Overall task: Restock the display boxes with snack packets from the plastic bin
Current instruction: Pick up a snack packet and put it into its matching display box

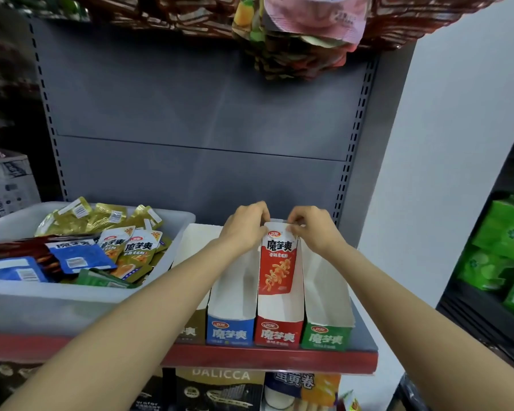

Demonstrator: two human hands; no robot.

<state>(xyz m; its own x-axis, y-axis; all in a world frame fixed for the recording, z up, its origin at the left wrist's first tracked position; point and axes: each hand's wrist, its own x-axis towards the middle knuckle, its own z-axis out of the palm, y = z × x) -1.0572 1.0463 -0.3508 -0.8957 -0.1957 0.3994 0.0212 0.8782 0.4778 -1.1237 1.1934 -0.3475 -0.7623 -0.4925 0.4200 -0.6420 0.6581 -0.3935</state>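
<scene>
A dark grey metal shelving back panel [202, 114] with slotted uprights fills the view, beside a white wall [457, 143]. Below it runs a shelf with a red front edge [267, 355]. On the shelf, at left, sits a translucent white plastic bin [57, 304] full of gold, blue, green and brown snack packets. Just beside it stand four open cardboard display boxes in a row; the red-fronted display box [279, 333] is third from left. A red snack packet [276, 262] leans upright at its back. The left hand [244, 226] and right hand [312, 229] pinch the packet's top edge with curled fingers.
</scene>
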